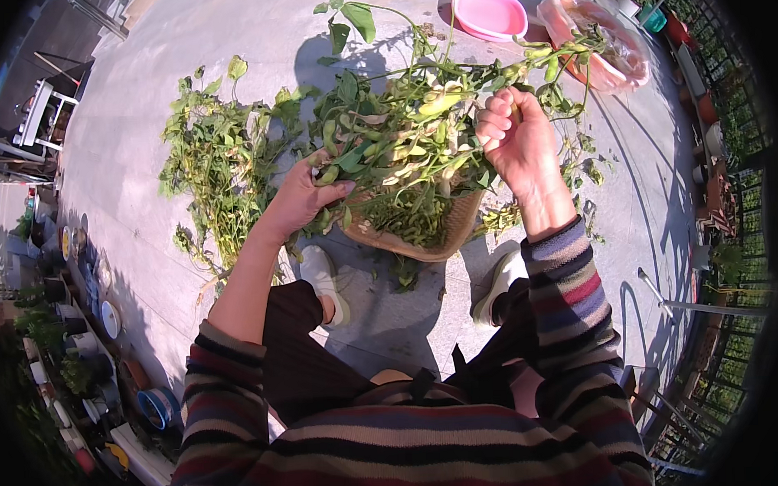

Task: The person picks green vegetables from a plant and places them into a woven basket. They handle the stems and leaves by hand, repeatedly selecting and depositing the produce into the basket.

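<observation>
A leafy bundle of soybean plants (417, 131), with plump green and yellowing pods, is held over a woven basket (463, 223). My left hand (303, 196) grips the bundle's left side, its thumb beside green pods. At the bundle's right my right hand (518, 136) is curled tight, with a thin tan piece of the plant, stem or pod, showing between the fingers. Loose green pods (421, 228) lie inside the basket, which stands on the paving before my feet. The plants hide the basket's far side.
A heap of soybean plants (223, 165) lies on the paving at left. Beyond the bundle are a pink plastic basin (489, 10) and a plastic-lined container (592, 42). Pods and stems (502, 218) lie right of the basket. Potted plants and a metal fence (746, 227) border the right.
</observation>
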`<state>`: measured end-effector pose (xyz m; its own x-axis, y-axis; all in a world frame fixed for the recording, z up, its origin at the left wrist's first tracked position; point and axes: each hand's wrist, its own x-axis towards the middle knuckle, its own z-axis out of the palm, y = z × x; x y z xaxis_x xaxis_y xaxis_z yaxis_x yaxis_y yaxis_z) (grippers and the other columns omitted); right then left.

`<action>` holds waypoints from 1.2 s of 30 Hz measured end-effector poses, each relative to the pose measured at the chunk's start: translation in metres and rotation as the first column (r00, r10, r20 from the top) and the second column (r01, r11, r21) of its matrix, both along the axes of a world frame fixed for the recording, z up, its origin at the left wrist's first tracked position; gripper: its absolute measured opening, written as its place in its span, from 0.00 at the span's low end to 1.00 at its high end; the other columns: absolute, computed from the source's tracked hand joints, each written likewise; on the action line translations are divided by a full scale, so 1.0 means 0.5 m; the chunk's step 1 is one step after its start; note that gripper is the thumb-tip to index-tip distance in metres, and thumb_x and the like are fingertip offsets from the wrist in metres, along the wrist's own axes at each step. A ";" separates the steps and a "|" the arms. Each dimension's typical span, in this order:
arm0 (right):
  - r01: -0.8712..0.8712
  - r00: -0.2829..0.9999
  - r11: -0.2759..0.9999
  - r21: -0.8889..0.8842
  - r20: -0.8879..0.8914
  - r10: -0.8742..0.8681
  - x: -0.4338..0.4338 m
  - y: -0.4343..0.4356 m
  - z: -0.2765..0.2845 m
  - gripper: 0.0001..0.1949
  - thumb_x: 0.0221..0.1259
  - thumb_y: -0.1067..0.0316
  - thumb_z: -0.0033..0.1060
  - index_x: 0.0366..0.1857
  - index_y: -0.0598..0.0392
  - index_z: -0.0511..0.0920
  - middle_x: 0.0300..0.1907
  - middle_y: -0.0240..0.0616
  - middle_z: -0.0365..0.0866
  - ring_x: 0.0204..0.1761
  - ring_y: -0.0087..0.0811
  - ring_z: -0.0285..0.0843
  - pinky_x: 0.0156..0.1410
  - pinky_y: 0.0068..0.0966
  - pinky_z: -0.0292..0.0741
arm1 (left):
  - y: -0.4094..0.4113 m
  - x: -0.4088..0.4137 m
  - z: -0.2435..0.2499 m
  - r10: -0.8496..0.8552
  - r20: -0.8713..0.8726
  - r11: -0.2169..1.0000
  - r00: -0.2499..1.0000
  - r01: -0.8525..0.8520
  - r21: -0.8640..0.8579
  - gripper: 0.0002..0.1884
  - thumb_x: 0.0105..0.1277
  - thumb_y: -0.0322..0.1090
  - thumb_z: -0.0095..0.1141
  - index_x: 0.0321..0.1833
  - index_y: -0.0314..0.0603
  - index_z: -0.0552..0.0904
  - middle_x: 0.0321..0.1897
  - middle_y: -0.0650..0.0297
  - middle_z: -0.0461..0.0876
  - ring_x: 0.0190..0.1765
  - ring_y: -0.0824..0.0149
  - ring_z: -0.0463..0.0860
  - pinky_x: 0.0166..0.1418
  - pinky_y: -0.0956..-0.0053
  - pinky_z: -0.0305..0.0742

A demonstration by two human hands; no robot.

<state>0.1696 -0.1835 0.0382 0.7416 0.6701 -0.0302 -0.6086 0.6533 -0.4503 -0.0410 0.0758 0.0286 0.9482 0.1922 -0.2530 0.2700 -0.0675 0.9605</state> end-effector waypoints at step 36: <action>0.779 0.310 0.456 -0.431 0.896 0.318 -0.066 0.017 0.003 0.12 0.75 0.60 0.53 0.45 0.58 0.68 0.26 0.45 0.75 0.29 0.43 0.78 0.36 0.37 0.73 | -0.009 -0.008 0.022 -0.086 -0.074 0.996 0.994 0.086 0.006 0.21 0.64 0.25 0.62 0.60 0.37 0.77 0.48 0.69 0.84 0.47 0.78 0.80 0.55 0.76 0.75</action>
<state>0.1368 -0.1750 0.0397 0.7681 0.5160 0.3793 0.5660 -0.2700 -0.7789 -0.0452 0.0714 0.0396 0.9403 0.1135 -0.3209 0.3323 -0.1022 0.9376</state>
